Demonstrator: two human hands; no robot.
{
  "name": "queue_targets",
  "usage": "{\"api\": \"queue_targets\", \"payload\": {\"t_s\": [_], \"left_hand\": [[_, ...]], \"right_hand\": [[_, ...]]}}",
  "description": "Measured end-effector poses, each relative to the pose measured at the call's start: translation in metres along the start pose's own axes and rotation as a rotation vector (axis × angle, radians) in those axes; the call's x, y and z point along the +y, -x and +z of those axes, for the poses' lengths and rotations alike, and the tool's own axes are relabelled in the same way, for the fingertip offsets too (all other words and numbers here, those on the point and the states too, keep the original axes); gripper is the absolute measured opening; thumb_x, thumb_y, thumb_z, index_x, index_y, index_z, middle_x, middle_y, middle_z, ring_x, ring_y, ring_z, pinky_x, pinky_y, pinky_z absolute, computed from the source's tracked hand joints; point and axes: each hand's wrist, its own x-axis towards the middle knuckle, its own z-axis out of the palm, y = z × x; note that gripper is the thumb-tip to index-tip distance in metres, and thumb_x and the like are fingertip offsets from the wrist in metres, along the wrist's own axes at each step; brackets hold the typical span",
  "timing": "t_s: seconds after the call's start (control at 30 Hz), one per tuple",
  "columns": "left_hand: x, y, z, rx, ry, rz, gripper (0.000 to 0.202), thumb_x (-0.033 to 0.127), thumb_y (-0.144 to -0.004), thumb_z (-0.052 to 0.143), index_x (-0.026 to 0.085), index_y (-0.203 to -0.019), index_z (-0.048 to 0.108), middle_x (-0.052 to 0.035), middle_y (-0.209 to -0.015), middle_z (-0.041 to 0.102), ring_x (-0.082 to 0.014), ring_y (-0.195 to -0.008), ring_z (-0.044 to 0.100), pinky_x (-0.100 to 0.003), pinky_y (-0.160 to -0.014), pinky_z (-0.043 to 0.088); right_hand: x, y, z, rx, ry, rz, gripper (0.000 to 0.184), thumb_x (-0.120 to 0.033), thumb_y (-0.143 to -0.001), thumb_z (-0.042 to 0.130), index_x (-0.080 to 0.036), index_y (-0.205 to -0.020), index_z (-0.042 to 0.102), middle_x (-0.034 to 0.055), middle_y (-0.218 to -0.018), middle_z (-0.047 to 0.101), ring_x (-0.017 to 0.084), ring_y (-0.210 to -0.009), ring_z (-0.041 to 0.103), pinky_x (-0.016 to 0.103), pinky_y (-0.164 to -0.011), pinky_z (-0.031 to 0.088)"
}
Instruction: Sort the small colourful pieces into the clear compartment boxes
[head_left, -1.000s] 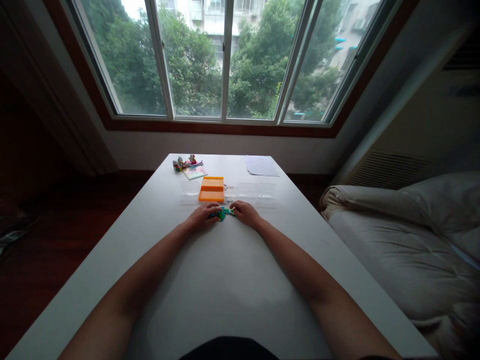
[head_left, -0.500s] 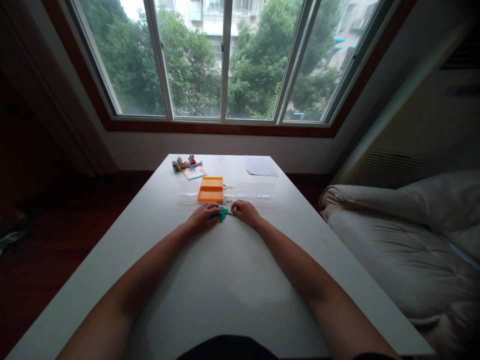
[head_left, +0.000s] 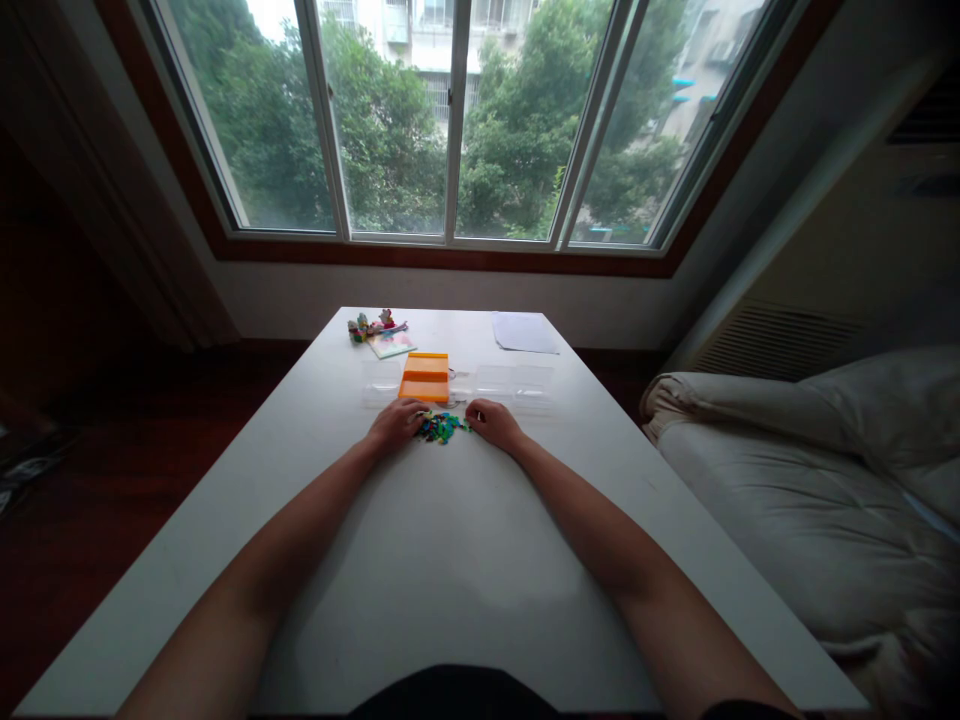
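A small pile of tiny green, blue and other coloured pieces (head_left: 441, 428) lies on the white table (head_left: 450, 560). My left hand (head_left: 396, 420) rests palm down at the pile's left edge, fingers curled, near the orange box (head_left: 424, 377). On the right of the pile my right hand (head_left: 491, 421) lies with its fingers bent toward the pieces. Whether either hand pinches a piece is too small to tell.
Clear plastic trays (head_left: 517, 383) stand beside the orange box. A booklet (head_left: 390, 345) and small colourful figures (head_left: 369, 325) sit at the far left, a white sheet (head_left: 523, 331) at the far right. A sofa (head_left: 817, 470) lies right of the table.
My left hand has drawn left and a little away from me, uncovering more of the pile. My right hand has barely moved.
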Motion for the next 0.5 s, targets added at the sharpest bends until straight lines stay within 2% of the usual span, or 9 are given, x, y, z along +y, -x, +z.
{"api": "queue_targets", "payload": {"t_s": [0.13, 0.23, 0.3, 0.4, 0.5], "left_hand": [[-0.009, 0.000, 0.000, 0.032, -0.049, -0.107, 0.030, 0.033, -0.095, 0.050, 0.025, -0.112, 0.074, -0.0057, -0.116, 0.071, -0.0243, -0.112, 0.061, -0.039, -0.100, 0.050], [-0.013, -0.001, -0.003, 0.032, -0.071, -0.124, 0.032, 0.035, -0.095, 0.049, 0.025, -0.112, 0.074, -0.0062, -0.116, 0.071, -0.0249, -0.112, 0.061, -0.039, -0.100, 0.049], [-0.018, -0.001, -0.007, 0.022, -0.067, -0.140, 0.033, 0.037, -0.094, 0.049, 0.025, -0.113, 0.074, -0.0062, -0.117, 0.071, -0.0248, -0.111, 0.061, -0.039, -0.100, 0.049], [-0.029, -0.001, -0.016, -0.020, -0.009, -0.128, 0.035, 0.041, -0.094, 0.049, 0.024, -0.112, 0.074, -0.0056, -0.116, 0.071, -0.0240, -0.109, 0.062, -0.039, -0.100, 0.049], [-0.036, 0.000, -0.020, -0.054, 0.037, -0.072, 0.039, 0.046, -0.096, 0.047, 0.023, -0.114, 0.074, -0.0062, -0.117, 0.070, -0.0239, -0.110, 0.061, -0.039, -0.102, 0.048]], "right_hand": [[-0.005, 0.000, 0.001, -0.009, 0.015, -0.012, 0.010, -0.014, -0.086, 0.061, -0.021, -0.089, 0.067, -0.0016, -0.084, 0.065, 0.012, -0.070, 0.054, 0.022, -0.069, 0.041], [-0.009, 0.001, 0.001, 0.013, 0.093, 0.006, 0.010, -0.021, -0.093, 0.058, -0.021, -0.092, 0.068, 0.0006, -0.088, 0.065, 0.014, -0.074, 0.056, 0.024, -0.073, 0.043], [-0.012, 0.003, 0.001, 0.046, 0.175, 0.018, 0.014, -0.027, -0.097, 0.057, -0.021, -0.092, 0.069, 0.0030, -0.093, 0.065, 0.016, -0.084, 0.058, 0.026, -0.078, 0.044], [-0.015, 0.006, -0.001, 0.090, 0.289, 0.018, 0.019, -0.030, -0.100, 0.054, -0.022, -0.093, 0.069, 0.0062, -0.100, 0.064, 0.020, -0.101, 0.057, 0.029, -0.087, 0.045], [-0.019, 0.010, -0.003, 0.067, 0.348, 0.006, 0.021, -0.031, -0.102, 0.051, -0.021, -0.096, 0.068, 0.0079, -0.103, 0.064, 0.021, -0.104, 0.056, 0.030, -0.091, 0.046]]}}
